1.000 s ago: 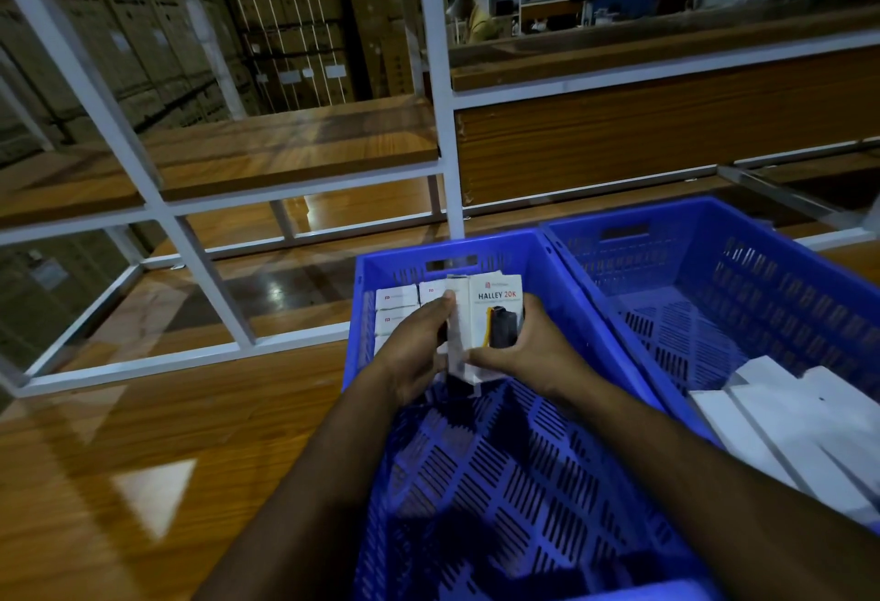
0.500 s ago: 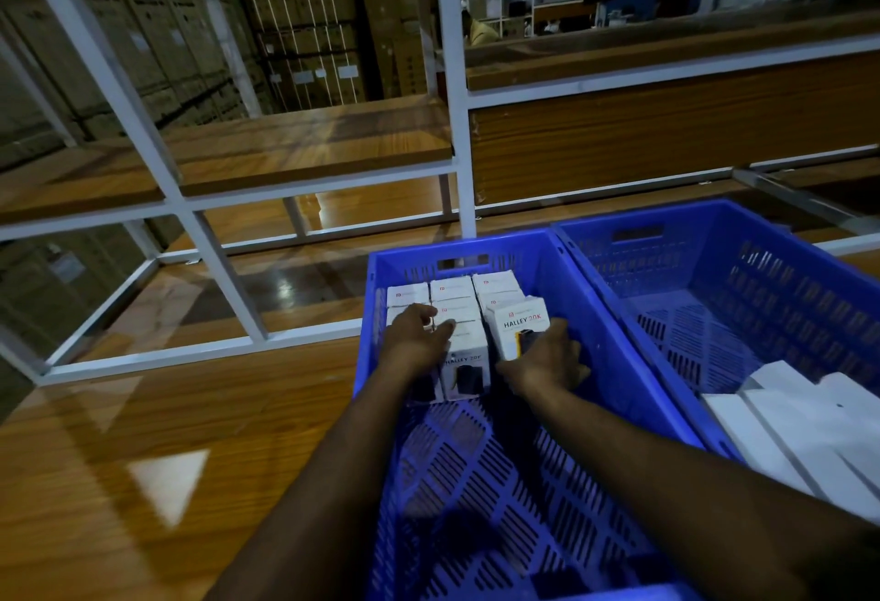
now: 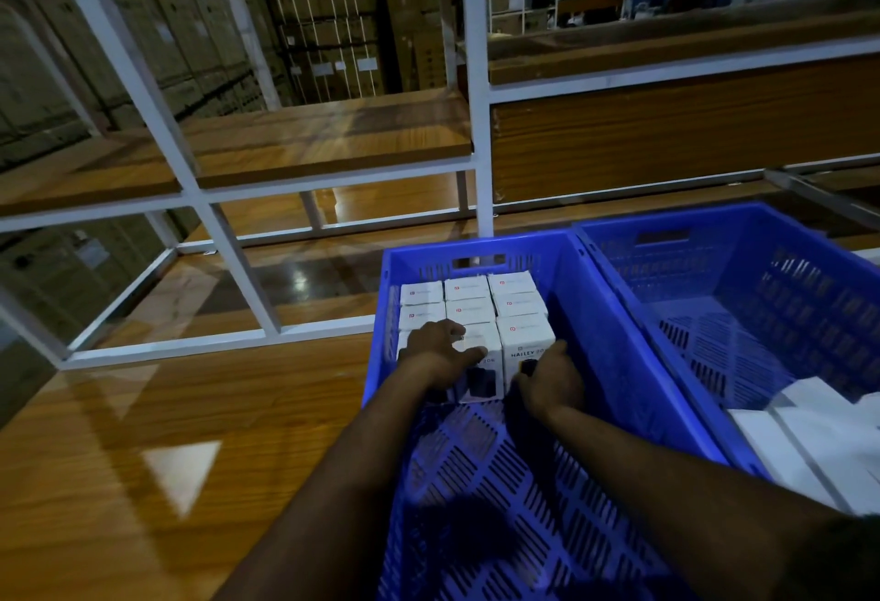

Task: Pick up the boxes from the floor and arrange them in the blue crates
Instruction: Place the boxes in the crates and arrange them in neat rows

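White Halley boxes (image 3: 471, 310) stand packed at the far end of the left blue crate (image 3: 595, 314) — the left hand (image 3: 440, 353) rests spread-fingered on the near middle box (image 3: 481, 364), and the right hand (image 3: 552, 381) curls round the right box (image 3: 526, 345).

White boxes (image 3: 476, 310) pack the far end of the left blue crate (image 3: 614, 338) wall to wall, leaving its near slotted floor open. The right blue crate (image 3: 819, 295) is free at its far end, while flat white pieces (image 3: 809, 438) block its near corner. A white rack frame (image 3: 476, 124) stands behind both crates.
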